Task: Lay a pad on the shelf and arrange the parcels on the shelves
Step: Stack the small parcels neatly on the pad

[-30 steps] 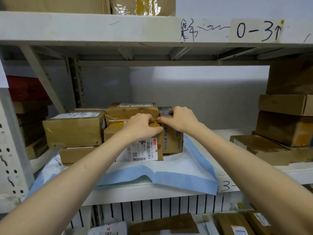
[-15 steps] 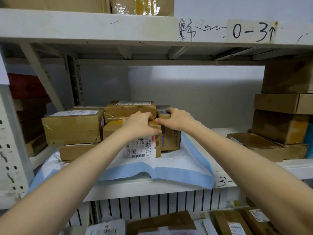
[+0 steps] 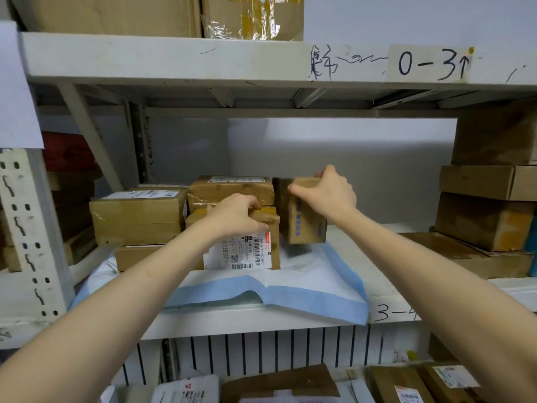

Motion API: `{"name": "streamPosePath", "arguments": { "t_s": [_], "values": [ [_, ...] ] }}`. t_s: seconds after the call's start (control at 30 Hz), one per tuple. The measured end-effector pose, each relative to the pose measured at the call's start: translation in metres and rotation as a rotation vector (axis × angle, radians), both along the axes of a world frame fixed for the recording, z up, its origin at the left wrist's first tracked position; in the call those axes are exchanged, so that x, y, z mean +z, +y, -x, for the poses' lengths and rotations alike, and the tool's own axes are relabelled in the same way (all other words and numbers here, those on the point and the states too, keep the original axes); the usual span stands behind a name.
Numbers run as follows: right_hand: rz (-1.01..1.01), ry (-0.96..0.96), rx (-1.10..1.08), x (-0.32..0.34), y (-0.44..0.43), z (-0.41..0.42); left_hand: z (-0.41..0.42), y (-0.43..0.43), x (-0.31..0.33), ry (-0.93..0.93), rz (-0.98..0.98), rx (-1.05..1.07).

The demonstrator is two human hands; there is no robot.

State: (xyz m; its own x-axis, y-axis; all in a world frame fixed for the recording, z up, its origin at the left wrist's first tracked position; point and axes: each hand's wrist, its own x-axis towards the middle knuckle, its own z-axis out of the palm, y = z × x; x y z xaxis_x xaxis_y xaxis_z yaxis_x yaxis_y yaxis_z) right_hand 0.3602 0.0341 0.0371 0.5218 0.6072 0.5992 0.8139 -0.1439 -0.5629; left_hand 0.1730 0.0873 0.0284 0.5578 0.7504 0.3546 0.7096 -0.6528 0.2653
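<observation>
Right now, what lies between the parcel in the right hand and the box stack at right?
In the head view, only the pad with its blue edge, then bare white shelf.

**Handwritten Codes Mark a Storeroom**

A taped paper label [image 3: 430, 64] reading "0-3" with an upward arrow sits overhead, beside a scrawl of black ink [image 3: 334, 64]. A grey wall [image 3: 348, 158] fills the background. At left, a white sheet of paper [image 3: 17, 91] hangs above a perforated metal upright [image 3: 26, 228], near a diagonal brace [image 3: 90, 135]. Below, a black-and-white striped panel [image 3: 261, 350] runs across.
</observation>
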Motion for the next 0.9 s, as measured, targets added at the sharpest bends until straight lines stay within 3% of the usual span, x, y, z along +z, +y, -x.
{"name": "streamPosePath", "arguments": {
  "t_s": [0.23,0.43,0.63,0.9],
  "values": [
    [-0.092,0.136,0.036,0.008,-0.016,-0.022,-0.006,-0.006,0.005,-0.127,0.016,0.035],
    [-0.097,0.136,0.082,-0.008,-0.016,-0.015,-0.011,-0.004,0.005,-0.103,-0.004,0.102],
    [-0.136,0.008,0.049,0.012,-0.023,-0.016,-0.007,-0.003,0.007,-0.038,0.015,0.077],
    [-0.107,0.079,0.114,-0.011,-0.009,-0.009,-0.009,-0.006,0.005,-0.006,-0.002,0.082]
  ]
}}
